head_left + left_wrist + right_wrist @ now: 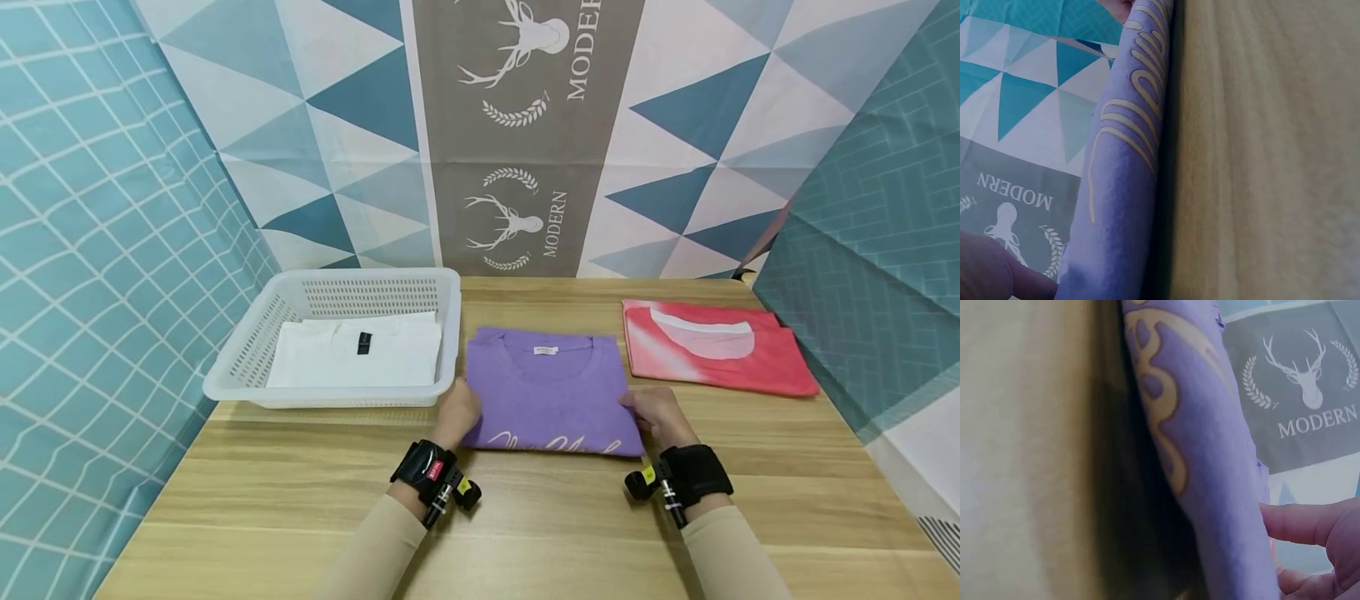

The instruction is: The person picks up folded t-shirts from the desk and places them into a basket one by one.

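A folded purple T-shirt with pale script on its near fold lies at the middle of the wooden table. My left hand grips its left edge and my right hand grips its right edge, thumbs on top. In the left wrist view the purple T-shirt's fold runs along the table, with part of my left hand beside it. In the right wrist view my right hand's fingers press on the purple T-shirt, and a dark shadow lies under its fold.
A white perforated plastic basket stands left of the purple shirt and holds a folded white garment. A folded pink-red shirt lies at the back right. Patterned cloth walls enclose the table on three sides.
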The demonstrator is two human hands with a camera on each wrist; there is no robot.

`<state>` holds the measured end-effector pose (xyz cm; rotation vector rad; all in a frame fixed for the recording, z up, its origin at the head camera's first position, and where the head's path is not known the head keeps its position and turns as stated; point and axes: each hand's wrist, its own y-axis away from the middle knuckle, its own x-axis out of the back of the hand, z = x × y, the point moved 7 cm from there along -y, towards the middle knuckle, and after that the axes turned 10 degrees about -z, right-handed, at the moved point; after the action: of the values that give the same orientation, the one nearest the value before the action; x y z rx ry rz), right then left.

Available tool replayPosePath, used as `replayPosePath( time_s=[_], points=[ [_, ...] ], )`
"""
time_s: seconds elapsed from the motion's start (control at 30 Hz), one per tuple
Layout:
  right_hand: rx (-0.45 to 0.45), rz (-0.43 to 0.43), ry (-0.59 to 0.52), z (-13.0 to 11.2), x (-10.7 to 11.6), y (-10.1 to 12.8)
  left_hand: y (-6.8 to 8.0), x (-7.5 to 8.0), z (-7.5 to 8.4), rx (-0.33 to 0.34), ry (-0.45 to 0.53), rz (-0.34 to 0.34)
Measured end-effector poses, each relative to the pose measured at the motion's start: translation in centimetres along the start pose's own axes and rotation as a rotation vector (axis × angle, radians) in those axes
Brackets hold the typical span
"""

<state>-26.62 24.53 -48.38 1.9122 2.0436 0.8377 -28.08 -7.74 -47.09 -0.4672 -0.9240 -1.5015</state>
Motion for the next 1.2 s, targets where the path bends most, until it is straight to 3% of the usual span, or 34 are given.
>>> replayPosePath(
  time_s=[0.07,0.17,0.4,0.8,1.07,1.2],
  points=[
    [-0.005,-0.001,0.024,0.3,0.1,0.3,1.6,0.9,0.8,-0.021,-0.017,0.009],
    [0.004,-0.020,0.052,0.6,0.0,0.9,2.8,1.4,1.1,-0.068,-0.061,0.026],
    [0.050,-0.057,0.099,1.1,-0.7,2.5,4.0,1.6,0.5,-0.180,-0.062,0.039],
    [0.056,-0.113,0.192,2.1,-1.3,4.2,5.9,2.0,-1.1,-0.218,0.018,-0.153],
    [0.077,-0.143,0.223,2.7,-2.1,5.6,6.9,2.2,-1.7,-0.258,0.018,-0.215],
    [0.089,-0.161,0.221,3.1,-2.5,6.3,7.5,2.2,-2.0,-0.255,0.023,-0.281]
  ],
)
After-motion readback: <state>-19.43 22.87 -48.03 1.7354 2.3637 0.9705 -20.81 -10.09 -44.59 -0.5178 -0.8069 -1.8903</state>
